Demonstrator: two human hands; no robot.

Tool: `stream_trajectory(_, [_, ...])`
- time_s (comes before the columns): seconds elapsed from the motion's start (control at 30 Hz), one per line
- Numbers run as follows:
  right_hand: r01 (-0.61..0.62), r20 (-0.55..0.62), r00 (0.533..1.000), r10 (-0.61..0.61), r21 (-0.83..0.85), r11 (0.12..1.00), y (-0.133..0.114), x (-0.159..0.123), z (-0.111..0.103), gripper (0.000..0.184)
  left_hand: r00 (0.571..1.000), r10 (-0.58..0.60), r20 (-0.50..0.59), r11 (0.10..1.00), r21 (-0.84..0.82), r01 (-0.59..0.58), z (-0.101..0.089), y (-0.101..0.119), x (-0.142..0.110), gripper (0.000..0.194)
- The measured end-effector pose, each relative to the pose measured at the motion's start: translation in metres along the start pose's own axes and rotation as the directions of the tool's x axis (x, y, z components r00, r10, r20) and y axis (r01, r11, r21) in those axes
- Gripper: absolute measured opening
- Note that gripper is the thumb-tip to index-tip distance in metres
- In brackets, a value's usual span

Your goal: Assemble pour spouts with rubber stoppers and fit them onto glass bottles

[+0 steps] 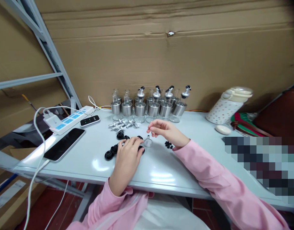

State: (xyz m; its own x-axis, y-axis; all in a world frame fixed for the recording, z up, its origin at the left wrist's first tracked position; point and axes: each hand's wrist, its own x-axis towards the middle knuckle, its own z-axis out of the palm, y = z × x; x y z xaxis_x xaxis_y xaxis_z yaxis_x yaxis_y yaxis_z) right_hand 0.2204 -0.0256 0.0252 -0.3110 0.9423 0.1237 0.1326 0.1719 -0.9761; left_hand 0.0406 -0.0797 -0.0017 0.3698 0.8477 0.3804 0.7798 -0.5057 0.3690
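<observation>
My left hand [129, 155] rests over a cluster of black rubber stoppers [109, 155], palm down. Its thumb and forefinger lie around one black stopper [141, 149] at the cluster's right side. My right hand [164, 130] hovers above the table, fingers loosely bent and slightly apart, with nothing visible in them. Just below its fingertips stands a small metal pourer part [148, 141], somewhat blurred. Tiny black caps [168, 144] lie by my right wrist. Beyond my left hand is a pile of silver pourer spouts [124, 124]. The left hand hides some stoppers.
Several glass bottles with steel sleeves [140, 109] stand at the back, some with pourers fitted. To the left are a phone [65, 144], a small black device [90, 120] and a power strip [71, 120]. A dotted flask [225, 107] and a white oval object [223, 129] sit right.
</observation>
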Motion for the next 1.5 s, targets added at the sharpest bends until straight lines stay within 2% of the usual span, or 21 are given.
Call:
stream_trajectory(0.07, [0.03, -0.008, 0.999, -0.034, -0.297, 0.955, 0.004, 0.0, 0.001, 0.011, 1.0, 0.003, 0.008, 1.0, 0.008, -0.003, 0.001, 0.0, -0.001, 0.017])
stream_trajectory(0.17, [0.052, 0.002, 0.998, -0.07, -0.689, 0.723, 0.009, -0.001, 0.002, 0.013, 0.999, 0.018, 0.032, 1.0, 0.018, -0.018, 0.003, -0.001, -0.002, 0.018])
stream_trajectory(0.23, [0.043, 0.021, 0.999, -0.046, -0.821, 0.57, 0.013, -0.002, 0.001, 0.022, 0.999, 0.02, 0.046, 1.0, 0.022, -0.021, 0.004, -0.002, -0.002, 0.02])
stream_trajectory(0.27, [0.034, 0.023, 0.999, -0.028, -0.852, 0.522, 0.015, -0.002, 0.0, 0.026, 0.999, 0.019, 0.051, 1.0, 0.022, -0.02, 0.004, -0.002, -0.003, 0.021])
stream_trajectory(0.33, [0.013, 0.024, 1.0, 0.015, -0.872, 0.489, 0.017, -0.003, -0.002, 0.032, 0.998, 0.014, 0.056, 1.0, 0.021, -0.015, 0.004, -0.001, -0.003, 0.024])
stream_trajectory(0.47, [0.044, 0.087, 0.994, 0.061, -0.857, 0.514, 0.016, -0.002, -0.002, 0.033, 0.999, 0.015, 0.032, 1.0, -0.027, -0.015, 0.004, -0.002, -0.001, 0.025])
stream_trajectory(0.6, [0.089, 0.132, 0.991, 0.037, -0.825, 0.558, 0.014, -0.001, -0.002, 0.03, 0.993, 0.038, -0.115, 0.985, -0.162, -0.057, 0.003, -0.002, 0.001, 0.028])
stream_trajectory(0.67, [0.081, 0.143, 0.989, 0.046, -0.766, 0.638, 0.013, -0.001, -0.003, 0.023, 0.977, 0.039, -0.208, 0.973, -0.216, -0.084, 0.002, -0.001, 0.002, 0.033])
stream_trajectory(0.77, [0.06, 0.155, 0.987, 0.035, -0.569, 0.82, 0.008, -0.002, -0.003, 0.009, 0.953, 0.048, -0.3, 0.96, -0.25, -0.127, 0.0, 0.001, 0.001, 0.037])
stream_trajectory(0.83, [0.056, 0.161, 0.987, 0.007, -0.382, 0.923, 0.004, -0.003, -0.003, 0.011, 0.938, 0.053, -0.343, 0.956, -0.254, -0.147, -0.002, 0.003, 0.0, 0.037])
stream_trajectory(0.9, [0.023, 0.176, 0.984, 0.014, -0.204, 0.979, 0.0, -0.005, -0.003, 0.018, 0.925, 0.054, -0.377, 0.952, -0.26, -0.161, -0.004, 0.005, 0.0, 0.036])
stream_trajectory(1.0, [-0.016, 0.217, 0.976, 0.024, -0.041, 0.999, -0.003, -0.007, -0.003, 0.019, 0.916, 0.064, -0.396, 0.945, -0.271, -0.183, -0.006, 0.007, -0.001, 0.031])
stream_trajectory(1.1, [0.017, 0.241, 0.97, -0.028, 0.048, 0.999, -0.003, -0.007, -0.004, 0.015, 0.923, 0.067, -0.38, 0.949, -0.261, -0.176, -0.006, 0.007, -0.002, 0.022])
stream_trajectory(1.23, [0.019, 0.247, 0.968, -0.047, 0.116, 0.993, -0.003, -0.007, -0.005, 0.013, 0.933, 0.041, -0.357, 0.958, -0.252, -0.138, -0.005, 0.006, -0.003, 0.016])
stream_trajectory(1.5, [-0.016, 0.228, 0.973, -0.033, 0.209, 0.978, -0.001, -0.009, -0.006, 0.017, 0.934, 0.079, -0.348, 0.933, -0.304, -0.192, -0.005, 0.007, 0.001, 0.021])
